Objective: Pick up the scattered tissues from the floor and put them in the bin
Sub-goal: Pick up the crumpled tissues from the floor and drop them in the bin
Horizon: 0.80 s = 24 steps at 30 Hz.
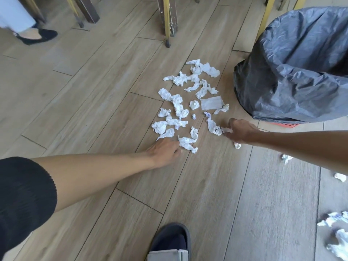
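Note:
Several crumpled white tissues (180,106) lie in a loose heap on the wooden floor, left of the bin (293,72), which is lined with a grey plastic bag and open at the top. My left hand (165,150) reaches down at the heap's near edge, its fingertips touching a twisted tissue (187,143). My right hand (243,131) is low by the bin's base, fingers pinching the end of another crumpled tissue (213,127). More tissues lie apart at the right: one small piece (237,145) under my right wrist, others (286,158) further right.
Yellow and dark chair legs (167,21) stand beyond the heap. Another person's black shoe (35,36) is at the far left. My own dark shoe (170,240) is at the bottom. More crumpled tissues (337,234) sit at the bottom right.

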Each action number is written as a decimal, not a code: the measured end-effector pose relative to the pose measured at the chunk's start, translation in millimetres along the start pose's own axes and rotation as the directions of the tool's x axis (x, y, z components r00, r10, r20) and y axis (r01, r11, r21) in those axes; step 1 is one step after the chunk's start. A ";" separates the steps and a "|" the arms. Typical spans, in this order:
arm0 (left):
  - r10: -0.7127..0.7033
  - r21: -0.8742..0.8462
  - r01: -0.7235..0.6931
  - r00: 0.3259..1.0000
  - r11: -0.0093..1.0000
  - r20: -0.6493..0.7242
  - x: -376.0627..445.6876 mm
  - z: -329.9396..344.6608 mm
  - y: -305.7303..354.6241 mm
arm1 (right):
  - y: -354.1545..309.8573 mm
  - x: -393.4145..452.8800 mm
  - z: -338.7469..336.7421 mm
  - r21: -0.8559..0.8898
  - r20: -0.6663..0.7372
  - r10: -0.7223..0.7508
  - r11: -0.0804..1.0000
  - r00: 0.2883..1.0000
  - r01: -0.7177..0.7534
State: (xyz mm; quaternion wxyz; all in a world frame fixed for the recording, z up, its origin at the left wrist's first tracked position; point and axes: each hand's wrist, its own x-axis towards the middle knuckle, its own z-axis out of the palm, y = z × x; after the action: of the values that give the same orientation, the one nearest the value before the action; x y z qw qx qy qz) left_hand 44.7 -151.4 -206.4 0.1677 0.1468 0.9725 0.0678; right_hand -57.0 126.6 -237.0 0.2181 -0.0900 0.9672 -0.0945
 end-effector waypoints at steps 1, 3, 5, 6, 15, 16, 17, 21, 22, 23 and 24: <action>0.002 -0.013 -0.002 1.000 1.000 -0.012 0.8 0.3 -1.6 | 0.5 0.7 0.3 -0.003 0.015 0.007 1.000 1.000 -0.007; 0.012 -0.055 -0.014 0.999 0.998 -0.030 3.0 0.6 -3.4 | 2.7 0.6 2.5 0.008 0.029 0.022 1.000 0.999 -0.022; 0.026 -0.058 -0.026 1.000 0.998 -0.014 8.2 2.8 -3.2 | 4.3 -4.5 3.6 0.034 0.033 0.020 0.999 0.999 -0.021; 0.028 -0.045 -0.028 1.000 0.999 0.006 11.1 2.7 -1.7 | 5.0 -8.0 4.1 0.061 0.038 0.012 0.998 0.999 -0.015; 0.081 0.046 -0.086 0.991 0.995 0.111 43.4 12.5 9.1 | 20.4 -26.6 3.6 0.271 0.092 -0.060 0.962 0.994 0.033; 0.079 0.080 -0.092 0.986 0.993 0.144 44.2 13.4 10.0 | 20.8 -25.8 1.9 0.288 0.072 -0.051 0.957 0.996 0.028; 0.088 0.080 -0.101 0.985 0.992 0.149 44.1 14.5 10.6 | 21.2 -25.1 -0.4 0.325 0.065 -0.038 0.946 0.997 0.015; 0.086 0.120 -0.105 0.984 0.987 0.153 40.0 18.7 12.8 | 20.6 -20.3 -4.7 0.510 0.074 -0.002 0.859 0.997 -0.036; 0.061 0.095 -0.076 0.986 0.993 0.155 37.8 17.3 13.1 | 18.7 -18.8 -5.3 0.512 0.042 -0.001 0.859 0.999 -0.020; 0.074 0.095 -0.088 0.986 0.992 0.149 35.2 14.9 14.4 | 16.0 -17.5 -6.1 0.488 0.014 -0.006 0.873 1.000 -0.001; 0.080 0.102 -0.096 0.985 0.990 0.154 33.1 14.3 14.8 | 13.5 -15.4 -6.3 0.463 -0.007 -0.022 0.886 1.000 0.023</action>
State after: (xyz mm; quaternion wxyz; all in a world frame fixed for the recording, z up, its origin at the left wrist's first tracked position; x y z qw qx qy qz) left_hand 23.7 -126.0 -227.2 0.2287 0.2034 0.9519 0.0106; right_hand -47.9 143.9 -228.2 0.2315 -0.0467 0.9158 -0.3248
